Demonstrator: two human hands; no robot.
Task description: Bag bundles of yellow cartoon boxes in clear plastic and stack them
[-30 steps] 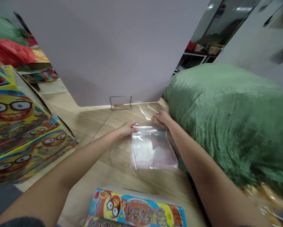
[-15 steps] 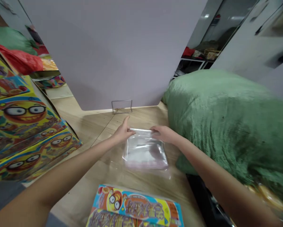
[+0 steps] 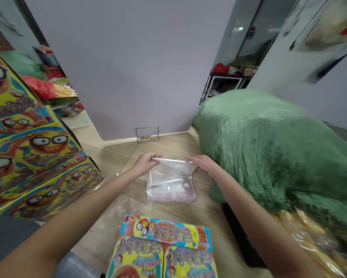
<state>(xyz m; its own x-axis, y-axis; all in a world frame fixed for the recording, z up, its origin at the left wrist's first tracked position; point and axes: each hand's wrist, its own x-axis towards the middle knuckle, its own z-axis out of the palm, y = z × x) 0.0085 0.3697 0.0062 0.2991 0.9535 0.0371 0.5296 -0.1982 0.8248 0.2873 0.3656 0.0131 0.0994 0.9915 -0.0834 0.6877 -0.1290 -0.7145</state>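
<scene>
A clear plastic bag is stretched between my two hands, its top edge raised a little above the wooden table. My left hand pinches the left end of that edge between thumb and fingers. At the right end my right hand grips the same edge. Under the lower part of the bag lies a flat stack of clear bags with a pinkish bottom edge. Nearer to me stands a bright yellow and blue printed box, just below the bags.
Stacked printed cartons rise on the left. A large green cloth-covered heap fills the right. Behind the hands stand a pale board and a small wire stand. Yellow wrapped packets lie at lower right.
The bag's top edge has been lifted and pulled wider between my hands. My left hand has closed its raised thumb and moved slightly left. The view has shifted, showing more of the printed box.
</scene>
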